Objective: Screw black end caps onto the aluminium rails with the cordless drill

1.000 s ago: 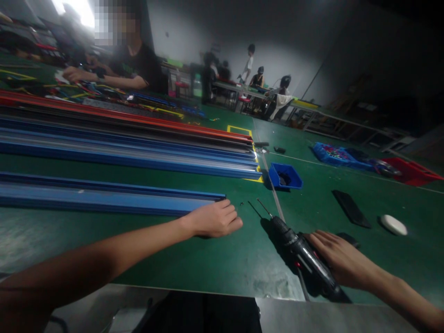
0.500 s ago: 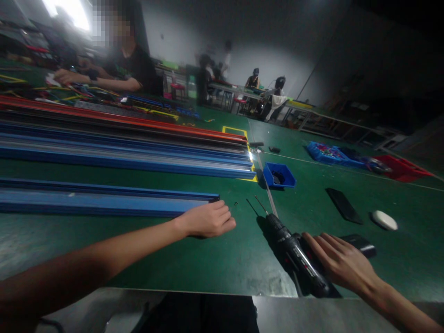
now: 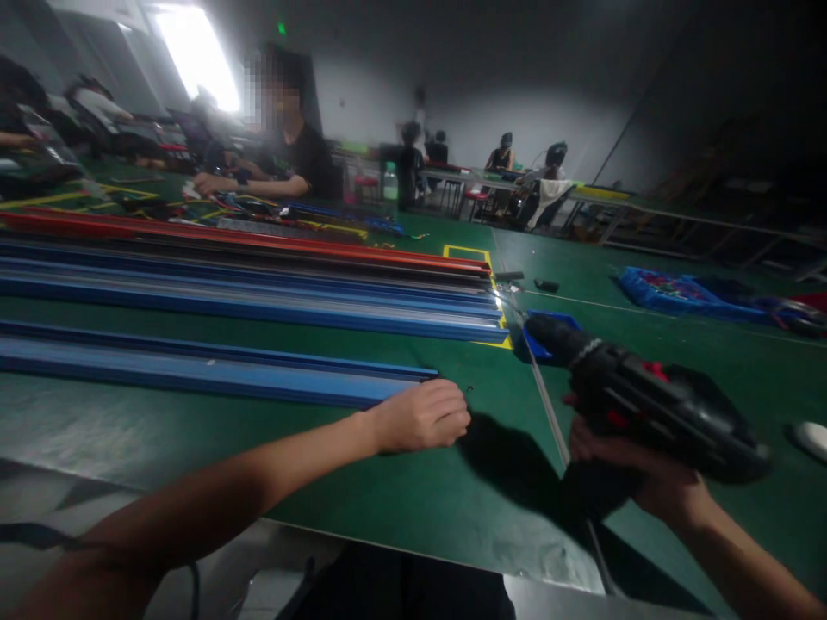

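My right hand (image 3: 620, 456) is wrapped around the handle of a black cordless drill (image 3: 659, 405) with red parts, held up above the table. Its chuck points to the far left, and the thin bit in front is blurred. My left hand (image 3: 423, 416) is closed at the right end of a long blue channel profile (image 3: 213, 366) lying on the green table. The curled fingers hide the profile's near end corner. A tiny dark piece (image 3: 469, 388) lies just right of these fingers. Behind the drill's chuck, a blue bin (image 3: 559, 320) is partly covered.
More blue profiles (image 3: 258, 297) and a red one (image 3: 323, 251) lie parallel farther back. Blue trays (image 3: 678, 291) stand at the right, and a white rounded object (image 3: 812, 437) lies near the right edge. A person (image 3: 290, 164) sits across the table.
My right hand has taken the drill by its handle and raised it off the table. My left hand stays at the profile's end. The view has shifted, moving the scene rightward.
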Demonstrator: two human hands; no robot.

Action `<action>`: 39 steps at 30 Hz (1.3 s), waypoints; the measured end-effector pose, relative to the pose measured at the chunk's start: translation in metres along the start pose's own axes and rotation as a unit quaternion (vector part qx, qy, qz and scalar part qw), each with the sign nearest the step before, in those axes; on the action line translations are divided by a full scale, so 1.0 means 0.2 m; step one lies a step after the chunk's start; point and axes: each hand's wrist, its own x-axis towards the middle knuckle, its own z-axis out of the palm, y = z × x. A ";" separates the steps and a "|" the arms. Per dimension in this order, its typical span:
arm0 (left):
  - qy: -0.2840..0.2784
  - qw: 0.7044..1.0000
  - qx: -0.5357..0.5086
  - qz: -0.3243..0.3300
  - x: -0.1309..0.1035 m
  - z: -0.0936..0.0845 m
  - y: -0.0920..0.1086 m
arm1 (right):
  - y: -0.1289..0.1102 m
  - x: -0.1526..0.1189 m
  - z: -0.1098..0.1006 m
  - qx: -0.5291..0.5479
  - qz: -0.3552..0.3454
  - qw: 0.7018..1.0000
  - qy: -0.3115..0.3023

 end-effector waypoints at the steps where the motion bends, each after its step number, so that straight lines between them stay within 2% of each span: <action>1: 0.038 0.998 -0.027 -0.030 0.00 -0.01 0.00 | -0.04 0.06 0.04 0.100 0.004 0.995 0.012; 4: 0.108 0.978 -0.107 -0.139 -0.02 -0.07 -0.02 | -0.11 0.19 0.15 0.282 0.044 0.958 -0.026; 8: 0.179 0.921 -0.172 -0.301 -0.06 -0.16 -0.09 | 0.00 0.28 0.24 0.402 0.129 0.905 -0.047; 10: 0.209 0.872 -0.213 -0.388 -0.07 -0.18 -0.14 | 0.09 0.29 0.25 0.447 0.165 0.877 -0.063; 12: 0.242 0.810 -0.261 -0.466 -0.08 -0.18 -0.19 | 0.16 0.29 0.26 0.493 0.183 0.847 -0.083; 16: 0.286 0.696 -0.326 -0.572 -0.10 -0.16 -0.26 | 0.24 0.27 0.25 0.570 0.175 0.793 -0.125; 19: 0.289 0.650 -0.360 -0.604 -0.10 -0.15 -0.27 | 0.26 0.26 0.24 0.605 0.153 0.765 -0.158; 22: 0.275 0.643 -0.380 -0.606 -0.10 -0.16 -0.27 | 0.29 0.24 0.22 0.629 0.142 0.737 -0.202; 26: 0.254 0.653 -0.395 -0.594 -0.09 -0.17 -0.25 | 0.31 0.21 0.23 0.635 0.153 0.716 -0.248; 30: 0.232 0.663 -0.396 -0.591 -0.09 -0.17 -0.25 | 0.33 0.20 0.24 0.628 0.164 0.708 -0.278; 36: 0.225 0.642 -0.438 -0.588 -0.09 -0.17 -0.25 | 0.34 0.20 0.25 0.629 0.173 0.704 -0.283; 39: 0.216 0.643 -0.455 -0.577 -0.09 -0.17 -0.24 | 0.33 0.19 0.24 0.623 0.175 0.709 -0.278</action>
